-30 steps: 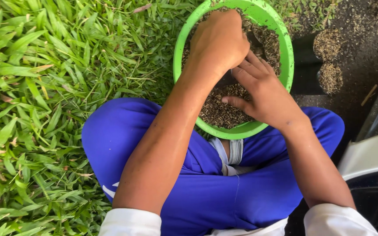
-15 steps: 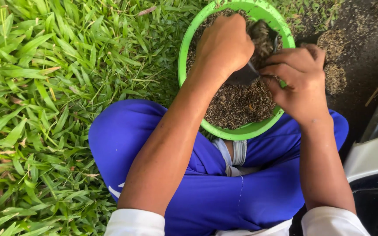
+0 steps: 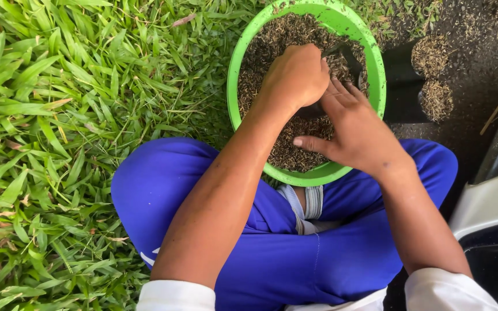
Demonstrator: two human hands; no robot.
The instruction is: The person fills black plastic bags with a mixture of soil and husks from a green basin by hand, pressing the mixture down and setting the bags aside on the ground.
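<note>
A bright green round basin (image 3: 237,109) sits on the ground in front of my knees, filled with a dark brown, grainy husk-like mix (image 3: 272,46). My left hand (image 3: 297,76) is inside the basin, closed in a fist on the edge of a small black bag (image 3: 351,57) that lies on the mix. My right hand (image 3: 357,131) rests flat just beside it, fingers spread and thumb out, touching the mix and the left hand. Most of the bag is hidden under both hands.
Two small black bags (image 3: 432,55) (image 3: 437,99) packed with the same mix stand on dark soil right of the basin. Thick green grass (image 3: 70,115) covers the left. My blue trousers (image 3: 283,253) fill the foreground. A grey-white curved object (image 3: 488,201) lies at the right edge.
My right hand, raised and curled over the basin's right rim half a second ago, has come back down flat onto the mix beside the left hand. The left fist stays in place.
</note>
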